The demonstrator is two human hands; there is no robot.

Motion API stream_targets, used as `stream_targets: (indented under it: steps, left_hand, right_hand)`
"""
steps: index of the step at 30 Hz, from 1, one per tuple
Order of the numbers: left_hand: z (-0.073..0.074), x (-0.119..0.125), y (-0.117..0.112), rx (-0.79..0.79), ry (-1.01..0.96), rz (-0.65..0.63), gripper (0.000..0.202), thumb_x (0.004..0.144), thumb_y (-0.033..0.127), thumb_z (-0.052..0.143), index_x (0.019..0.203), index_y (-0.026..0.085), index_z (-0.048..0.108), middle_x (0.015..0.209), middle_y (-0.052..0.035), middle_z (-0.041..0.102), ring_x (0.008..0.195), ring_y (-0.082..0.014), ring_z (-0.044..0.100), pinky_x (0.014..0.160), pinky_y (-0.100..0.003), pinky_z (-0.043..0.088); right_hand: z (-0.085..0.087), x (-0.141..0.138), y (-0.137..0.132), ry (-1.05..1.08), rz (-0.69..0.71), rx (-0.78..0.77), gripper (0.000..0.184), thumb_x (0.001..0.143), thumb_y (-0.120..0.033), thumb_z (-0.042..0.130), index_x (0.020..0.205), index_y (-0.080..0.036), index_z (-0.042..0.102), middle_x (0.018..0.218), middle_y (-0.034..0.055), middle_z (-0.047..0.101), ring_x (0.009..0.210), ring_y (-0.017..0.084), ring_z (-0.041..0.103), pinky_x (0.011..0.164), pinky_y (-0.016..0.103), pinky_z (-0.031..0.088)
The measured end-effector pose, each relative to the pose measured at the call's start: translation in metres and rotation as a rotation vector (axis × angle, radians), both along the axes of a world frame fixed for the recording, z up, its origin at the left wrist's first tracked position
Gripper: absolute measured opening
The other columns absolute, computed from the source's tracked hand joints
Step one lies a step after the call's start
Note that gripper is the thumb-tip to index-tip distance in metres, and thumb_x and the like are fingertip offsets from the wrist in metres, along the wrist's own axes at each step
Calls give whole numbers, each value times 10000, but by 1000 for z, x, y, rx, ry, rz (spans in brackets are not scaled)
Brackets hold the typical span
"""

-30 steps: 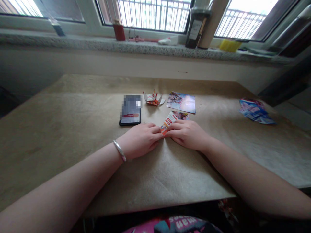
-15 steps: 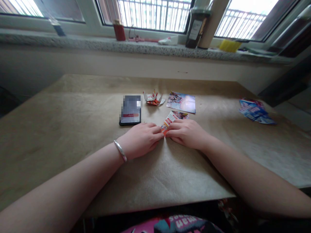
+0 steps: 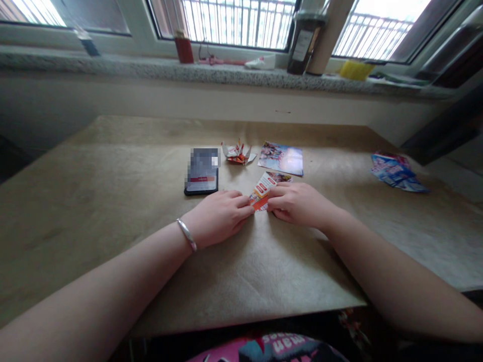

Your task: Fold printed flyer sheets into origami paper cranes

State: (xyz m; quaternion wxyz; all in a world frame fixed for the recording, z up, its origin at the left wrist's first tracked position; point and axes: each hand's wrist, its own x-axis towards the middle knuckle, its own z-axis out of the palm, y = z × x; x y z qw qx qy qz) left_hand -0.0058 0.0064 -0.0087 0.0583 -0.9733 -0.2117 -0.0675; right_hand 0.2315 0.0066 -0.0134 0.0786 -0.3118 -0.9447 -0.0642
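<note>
A small folded piece of printed paper [image 3: 264,188], orange, white and red with a dark picture part at its top, lies on the table between my hands. My left hand [image 3: 222,213], with a silver bangle at the wrist, has its closed fingers on the paper's left edge. My right hand [image 3: 296,203] has its bent fingers on the paper's right side; they cover part of it. Both thumbs are mostly hidden. Just beyond the hands stands a folded paper figure [image 3: 239,155] with several pointed tips. To its right a flat printed paper sheet [image 3: 281,158] lies loose.
A phone [image 3: 202,172] with a blurred screen lies left of the paper figure. Blue and red printed papers [image 3: 398,172] are piled at the far right of the table [image 3: 94,226]. On the stone windowsill [image 3: 143,68] stand a red container [image 3: 183,49] and a dark jar [image 3: 303,45].
My right hand has slid a little to the right along the paper, so more of its orange part shows. My left hand has stayed in place.
</note>
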Motion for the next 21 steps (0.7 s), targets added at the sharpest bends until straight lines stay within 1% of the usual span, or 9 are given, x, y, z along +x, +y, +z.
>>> stream_targets:
  steps: [4, 9, 13, 16, 21]
  left_hand:
    - [1, 1, 1, -8, -15, -8, 212, 872, 189, 477, 1043, 179, 602, 1040, -76, 614, 900, -196, 565, 779, -337, 492]
    - [1, 0, 2, -39, -3, -1, 222, 876, 195, 469, 1051, 173, 604, 1035, -80, 612, 905, -201, 558, 787, -344, 496]
    - [0, 0, 3, -53, -11, -1, 226, 876, 198, 469, 1059, 174, 601, 1046, -81, 606, 926, -200, 552, 807, -343, 493]
    - [-1, 0, 3, -66, -14, -1, 223, 876, 194, 466, 1050, 177, 604, 1043, -73, 606, 932, -201, 549, 811, -346, 494]
    - [-2, 0, 4, -70, -17, 0, 220, 877, 192, 467, 1049, 179, 604, 1045, -71, 607, 940, -203, 551, 812, -350, 495]
  right_hand:
    - [3, 6, 0, -5, -17, -16, 191, 839, -190, 493, 807, -213, 679, 891, 50, 672, 808, 160, 593, 727, 279, 408]
    - [6, 10, -1, -9, -47, -30, 207, 815, -169, 498, 850, -230, 693, 907, 41, 677, 807, 159, 598, 710, 274, 410]
    - [9, 14, -1, 5, -81, -56, 198, 792, -162, 512, 803, -239, 694, 877, 22, 678, 804, 154, 603, 707, 264, 416]
    - [12, 21, 0, 8, -105, -89, 182, 773, -154, 536, 756, -246, 693, 898, 6, 681, 817, 146, 605, 699, 249, 418]
    - [14, 29, 1, -9, -149, -140, 187, 750, -147, 554, 763, -268, 697, 916, -20, 678, 789, 127, 610, 645, 232, 408]
